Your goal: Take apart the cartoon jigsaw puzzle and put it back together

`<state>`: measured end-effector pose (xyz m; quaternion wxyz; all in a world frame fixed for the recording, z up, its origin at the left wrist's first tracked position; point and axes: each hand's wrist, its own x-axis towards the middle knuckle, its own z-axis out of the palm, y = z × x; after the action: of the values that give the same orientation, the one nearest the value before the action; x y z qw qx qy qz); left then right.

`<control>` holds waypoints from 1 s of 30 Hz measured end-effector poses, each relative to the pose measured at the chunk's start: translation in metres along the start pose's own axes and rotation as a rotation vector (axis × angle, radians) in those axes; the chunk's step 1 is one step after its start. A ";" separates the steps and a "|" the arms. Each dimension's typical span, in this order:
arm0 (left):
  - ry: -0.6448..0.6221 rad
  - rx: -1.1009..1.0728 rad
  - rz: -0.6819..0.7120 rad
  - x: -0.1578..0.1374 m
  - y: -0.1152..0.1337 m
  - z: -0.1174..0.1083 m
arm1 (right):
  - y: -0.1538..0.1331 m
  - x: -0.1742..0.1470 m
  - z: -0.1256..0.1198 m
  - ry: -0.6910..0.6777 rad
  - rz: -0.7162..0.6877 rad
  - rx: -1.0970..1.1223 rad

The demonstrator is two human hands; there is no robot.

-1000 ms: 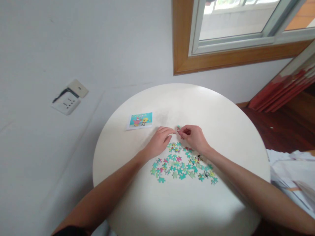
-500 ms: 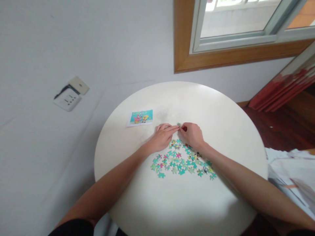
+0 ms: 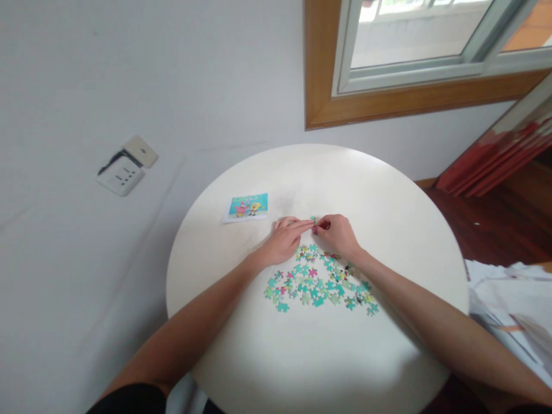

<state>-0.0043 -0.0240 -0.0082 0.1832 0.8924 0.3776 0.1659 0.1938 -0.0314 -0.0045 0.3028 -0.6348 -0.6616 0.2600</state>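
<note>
Grip, left to right: left hand [image 3: 282, 241], fingers laid out straight, tips at a small turquoise jigsaw piece [image 3: 313, 219] near frame centre; right hand [image 3: 318, 226], thumb and forefinger pinching a small pink jigsaw piece [image 3: 314, 230] just beside it, contact partly hidden. One rectangular printed card, turquoise with pink and yellow cartoon figures [image 3: 248, 207], left of centre, untouched. One spread of loose turquoise, pale-green, pink and yellow jigsaw pieces [image 3: 329, 285], lower centre, on a round white table [image 3: 319, 356]. Step in hand, by judgement: fitting piece to piece; whether the two interlock cannot be told. Next move likely calls for steady left fingertips and a fine, aligned press from the right.
</note>
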 end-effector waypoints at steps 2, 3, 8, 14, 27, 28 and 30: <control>0.001 -0.001 0.000 0.000 0.000 0.000 | -0.001 -0.001 0.000 -0.003 0.011 -0.050; 0.001 -0.002 -0.001 0.000 0.000 0.000 | -0.001 -0.001 0.000 -0.009 0.008 -0.062; 0.000 0.001 0.007 0.000 0.000 0.000 | 0.002 -0.002 -0.003 -0.044 -0.039 -0.078; -0.022 0.072 0.037 -0.002 0.002 -0.003 | 0.007 0.000 -0.003 -0.051 -0.056 -0.087; -0.072 0.105 0.088 -0.004 0.004 -0.006 | -0.032 -0.042 -0.012 -0.386 -0.551 0.017; -0.079 0.098 0.100 -0.004 0.003 -0.007 | -0.037 -0.048 -0.007 -0.423 -0.591 -0.001; -0.081 0.089 0.110 -0.004 0.003 -0.008 | -0.044 -0.058 0.005 -0.469 -0.645 -0.081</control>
<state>-0.0091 -0.0272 -0.0005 0.1490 0.9251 0.3271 0.1227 0.1606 -0.0918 0.0198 0.1846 -0.3294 -0.8878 0.2631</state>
